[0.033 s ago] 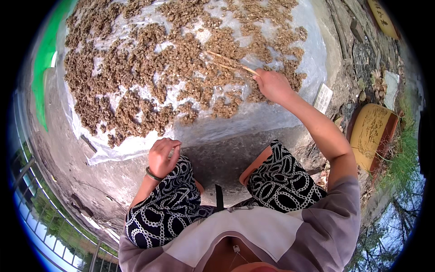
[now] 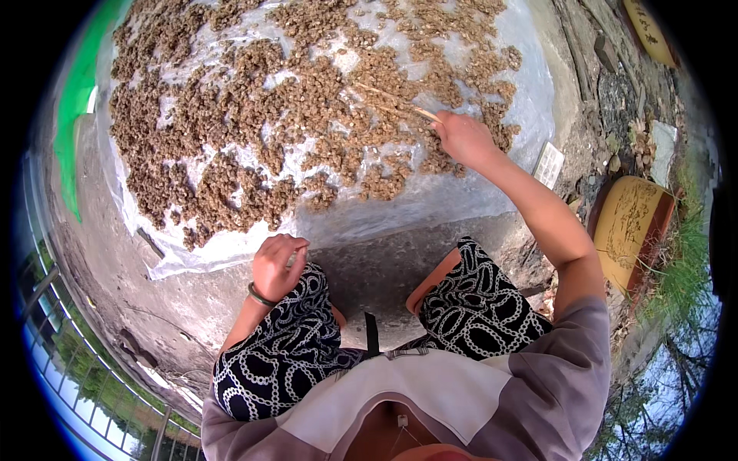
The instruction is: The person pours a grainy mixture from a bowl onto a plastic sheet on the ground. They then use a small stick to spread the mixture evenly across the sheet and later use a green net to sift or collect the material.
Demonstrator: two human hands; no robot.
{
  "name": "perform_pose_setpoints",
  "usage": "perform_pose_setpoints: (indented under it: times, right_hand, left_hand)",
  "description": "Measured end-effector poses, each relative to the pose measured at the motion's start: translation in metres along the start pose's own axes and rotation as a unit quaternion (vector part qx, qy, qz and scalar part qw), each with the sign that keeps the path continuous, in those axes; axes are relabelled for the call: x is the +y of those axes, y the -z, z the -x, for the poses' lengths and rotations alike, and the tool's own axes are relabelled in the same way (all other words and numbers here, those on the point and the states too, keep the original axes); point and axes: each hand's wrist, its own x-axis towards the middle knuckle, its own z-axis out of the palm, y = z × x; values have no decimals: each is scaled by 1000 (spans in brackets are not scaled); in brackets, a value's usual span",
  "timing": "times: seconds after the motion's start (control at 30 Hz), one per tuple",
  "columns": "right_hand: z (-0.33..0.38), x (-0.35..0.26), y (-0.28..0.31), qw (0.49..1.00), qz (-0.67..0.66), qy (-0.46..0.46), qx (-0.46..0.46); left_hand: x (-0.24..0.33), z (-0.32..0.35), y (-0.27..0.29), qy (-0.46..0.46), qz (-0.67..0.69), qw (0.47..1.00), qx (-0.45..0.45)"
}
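Observation:
A pair of wooden chopsticks (image 2: 400, 101) is held in my right hand (image 2: 467, 141), which is closed round their thick ends above the sheet's right part. Their tips point up and left into the clumps of small brown, grain-like pieces (image 2: 315, 88); whether a piece is caught between them is too small to tell. Clear plastic sheeting (image 2: 369, 218) lies under the brown pieces, showing through in patches. My left hand (image 2: 278, 265), a bracelet at its wrist, rests by my left knee with its fingers curled in and nothing visible in them.
A small white rectangular piece (image 2: 547, 166) lies at the sheet's right edge. Farther right stand a yellow-brown curved object (image 2: 626, 229) and grass (image 2: 684, 269). Green material (image 2: 73, 123) borders the left side, with a metal railing (image 2: 84, 384) at lower left. Concrete (image 2: 384, 288) surrounds the sheet.
The two chopsticks have come closer together, and their tips have shifted slightly. My right hand has moved very little; my left hand stays by the knee.

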Motion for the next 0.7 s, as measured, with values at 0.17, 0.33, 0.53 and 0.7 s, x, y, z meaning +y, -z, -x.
perform_pose_setpoints:
  times: [0.17,0.33,0.53,0.7]
  right_hand:
    - [5,62,-3,983,-114,-97,108]
    - [15,16,6,986,-127,-66,80]
    - [-17,-7,-11,999,15,-44,27]
    - [-30,-33,25,997,19,-52,53]
  left_hand:
    - [-5,12,11,31,-9,999,6]
    - [-16,26,4,17,-6,1000,1]
    - [-11,5,13,-29,19,999,11]
    - [-23,22,20,0,11,999,30]
